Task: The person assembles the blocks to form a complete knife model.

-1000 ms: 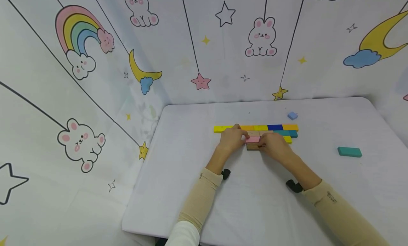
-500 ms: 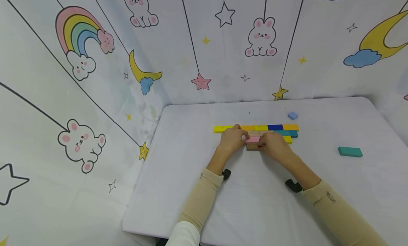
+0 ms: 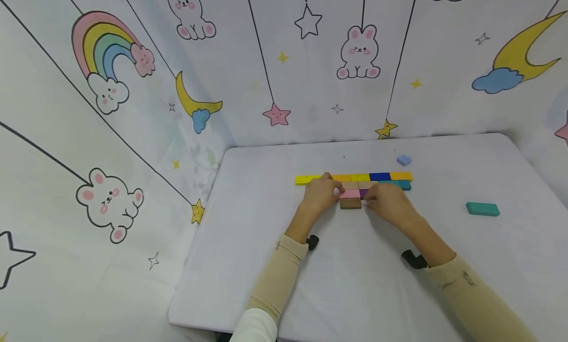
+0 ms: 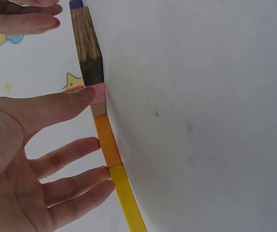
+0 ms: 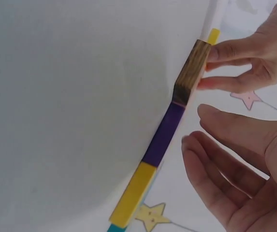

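On the white table, coloured wooden blocks lie end to end in rows that get shorter toward the person. The brown block lies nearest, in front of the pink block and beside the end of the purple block. My left hand is at the left side of the rows. Its thumb touches the pink block; its other fingers, nearly straight, reach the orange block and yellow block. My right hand is just right of the brown block, fingers loosely bent, apart from it and holding nothing.
A loose teal block lies to the right, and a small light blue block lies behind the rows. The back row includes a dark blue block. A printed cloth wall stands behind the table.
My right hand has let go of the brown block and shifted slightly right, uncovering its right end and part of the purple block. My left hand has stayed in place.
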### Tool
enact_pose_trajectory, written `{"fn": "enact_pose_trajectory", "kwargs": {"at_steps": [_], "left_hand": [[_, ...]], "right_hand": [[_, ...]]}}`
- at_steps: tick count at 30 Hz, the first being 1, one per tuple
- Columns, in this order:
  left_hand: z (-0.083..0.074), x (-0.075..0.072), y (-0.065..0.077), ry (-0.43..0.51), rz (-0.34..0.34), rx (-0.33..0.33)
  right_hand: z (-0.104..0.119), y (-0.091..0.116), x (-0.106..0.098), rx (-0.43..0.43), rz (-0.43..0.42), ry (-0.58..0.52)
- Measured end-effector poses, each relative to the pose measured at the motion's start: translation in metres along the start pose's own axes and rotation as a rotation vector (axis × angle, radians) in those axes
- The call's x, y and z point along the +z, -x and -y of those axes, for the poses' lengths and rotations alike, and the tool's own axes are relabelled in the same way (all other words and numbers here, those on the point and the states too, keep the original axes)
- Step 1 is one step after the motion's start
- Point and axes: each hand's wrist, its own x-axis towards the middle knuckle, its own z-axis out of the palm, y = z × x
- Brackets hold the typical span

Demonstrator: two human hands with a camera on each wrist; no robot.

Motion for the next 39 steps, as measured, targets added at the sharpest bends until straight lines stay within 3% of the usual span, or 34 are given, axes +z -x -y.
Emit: {"fn": "enact_pose_trajectory", "kwargs": {"at_steps": [13,24,39], "left_hand": [[0.000,-0.001,0.002,0.022,-0.010,0.013],[0.001,0.000,0.002,0.037,-0.012,0.006],[-0.001,-0.003,0.003,0.062,0.005,0.000]], "right_hand": [[-0.035,0.026,-0.017,0.109,-0.064,-0.005],[-0.070,0.058,-0.035,0.148,-0.141,0.028],[-0.135,0.102,-0.052,0.194,-0.261,0.037]]}}
